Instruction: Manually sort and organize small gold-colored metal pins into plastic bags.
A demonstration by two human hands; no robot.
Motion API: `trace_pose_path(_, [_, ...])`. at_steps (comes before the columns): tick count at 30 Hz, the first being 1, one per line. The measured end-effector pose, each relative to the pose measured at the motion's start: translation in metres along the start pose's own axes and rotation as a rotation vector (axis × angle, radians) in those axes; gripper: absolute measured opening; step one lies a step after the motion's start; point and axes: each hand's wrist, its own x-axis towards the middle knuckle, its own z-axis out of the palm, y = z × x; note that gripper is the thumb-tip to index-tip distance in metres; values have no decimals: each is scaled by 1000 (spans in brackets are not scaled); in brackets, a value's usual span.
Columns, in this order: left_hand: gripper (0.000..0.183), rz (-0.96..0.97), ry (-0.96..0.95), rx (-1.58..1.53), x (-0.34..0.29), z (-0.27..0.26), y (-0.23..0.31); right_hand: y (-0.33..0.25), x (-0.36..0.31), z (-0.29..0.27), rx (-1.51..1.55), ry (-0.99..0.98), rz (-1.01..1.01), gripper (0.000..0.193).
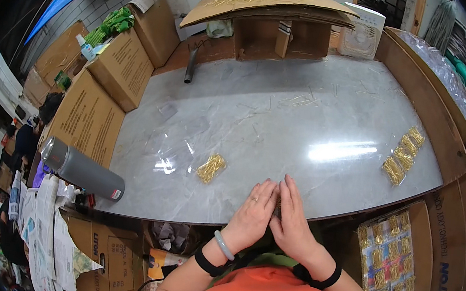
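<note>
My left hand [253, 214] and my right hand [294, 226] are brought together at the near edge of the grey marble-patterned table [232, 151]. Their fingers are straight, pressed side by side and pointing away from me. A small dark, brownish thing seems to sit between the palms, but the hands hide most of it. Left of my left hand lies a clear bag of thin gold-coloured wire pins [211, 169]. Farther off at the right edge, a row of similar filled bags [403, 156] lies on the table.
Loose pins [301, 100] are scattered toward the back. A grey bottle [89, 170] is at the left corner, and a fork-like tool [191, 67] lies farther back. Cardboard boxes [89, 123] line the left side. Gold pins top a cardboard shelf [271, 9] beside a white fan [362, 34].
</note>
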Motion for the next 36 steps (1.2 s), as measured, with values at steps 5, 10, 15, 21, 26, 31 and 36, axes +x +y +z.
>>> trace_pose_path(5, [50,6,53,-15,-4,-1,-2,8,3,-24,33,-67,21,66])
trace_pose_path(10, [48,-21,73,42,-8,9,-2,13,7,-27,-262,-137,-98,54])
trace_pose_path(15, [61,-77,139,-38,-9,11,5,6,4,-10,-288,6,-95,49])
trace_pose_path(21, [65,-82,148,-152,-10,9,1,7,5,-1,-343,26,-141,41])
trace_pose_path(26, [40,-345,290,-240,-41,-44,-7,7,5,-5,-297,22,-146,38])
trace_pose_path(31, [29,-968,488,-500,-63,-86,-70,-3,7,-9,-267,46,-83,35])
trace_pose_path(36, [28,-1093,235,-401,-40,-96,-90,5,6,-3,-332,22,-145,40])
